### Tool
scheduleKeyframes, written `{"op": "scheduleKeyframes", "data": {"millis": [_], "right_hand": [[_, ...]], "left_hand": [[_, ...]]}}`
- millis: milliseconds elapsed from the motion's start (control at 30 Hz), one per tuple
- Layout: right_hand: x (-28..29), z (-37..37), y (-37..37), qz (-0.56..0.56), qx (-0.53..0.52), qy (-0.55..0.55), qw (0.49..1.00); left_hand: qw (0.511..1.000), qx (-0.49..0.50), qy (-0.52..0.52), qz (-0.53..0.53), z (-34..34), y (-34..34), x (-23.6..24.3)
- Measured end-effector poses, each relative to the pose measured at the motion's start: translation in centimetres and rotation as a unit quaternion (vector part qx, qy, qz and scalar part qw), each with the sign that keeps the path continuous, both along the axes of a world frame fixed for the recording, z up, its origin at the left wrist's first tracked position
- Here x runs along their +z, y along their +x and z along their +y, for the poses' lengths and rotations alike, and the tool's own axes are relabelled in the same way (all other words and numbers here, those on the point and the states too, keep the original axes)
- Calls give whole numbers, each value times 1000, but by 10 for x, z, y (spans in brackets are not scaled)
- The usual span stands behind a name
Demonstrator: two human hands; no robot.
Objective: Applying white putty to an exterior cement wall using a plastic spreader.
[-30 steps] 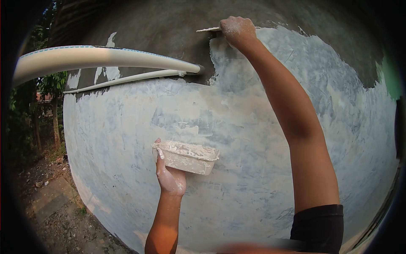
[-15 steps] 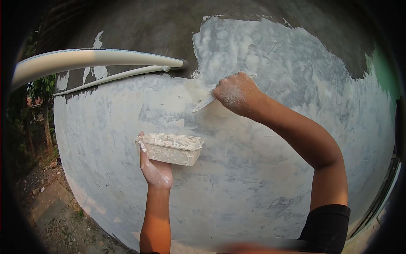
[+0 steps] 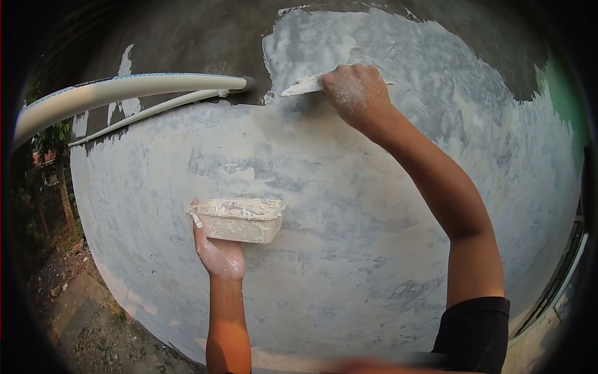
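My left hand supports a rectangular plastic tub from below and at its left side, the thumb up against the rim. White paste is smeared over the tub's rim and walls. My right hand, dusted with white, is closed round a putty knife whose paste-coated blade sticks out to the left. The blade is at the upper part of the wall, which wears a patchy white and grey skim coat. My fingers hide the knife's handle, and I cannot tell if the blade touches the wall.
A thick pale pipe and a thinner pipe run along the upper left. Bare dark grey wall lies above the coating. Green paint shows at the far right. Rubble-strewn ground and trees are at lower and far left.
My right hand has moved upward with the putty knife, and the blade has turned from slanting to nearly level. The tub and my left hand have shifted slightly left in the view.
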State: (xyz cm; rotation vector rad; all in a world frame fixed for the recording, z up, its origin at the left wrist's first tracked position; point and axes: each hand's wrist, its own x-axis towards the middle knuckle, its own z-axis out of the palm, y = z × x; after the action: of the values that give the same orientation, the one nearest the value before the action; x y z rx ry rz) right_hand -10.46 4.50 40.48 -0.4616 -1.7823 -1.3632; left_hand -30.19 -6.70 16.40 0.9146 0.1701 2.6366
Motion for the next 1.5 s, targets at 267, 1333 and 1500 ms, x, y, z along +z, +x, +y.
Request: {"op": "scheduleKeyframes", "data": {"millis": [267,1333,1500], "right_hand": [[-77,-27,0,-137,-48,-131,981],[-48,-40,-59,-288,-166,-43,942],[0,-2,-69,-140,-23,77,987]], "left_hand": [[1000,-3,8,-24,-8,-9,-3],[995,66,3,-70,-48,-41,-30],[995,74,7,-59,-52,-40,-32]]}}
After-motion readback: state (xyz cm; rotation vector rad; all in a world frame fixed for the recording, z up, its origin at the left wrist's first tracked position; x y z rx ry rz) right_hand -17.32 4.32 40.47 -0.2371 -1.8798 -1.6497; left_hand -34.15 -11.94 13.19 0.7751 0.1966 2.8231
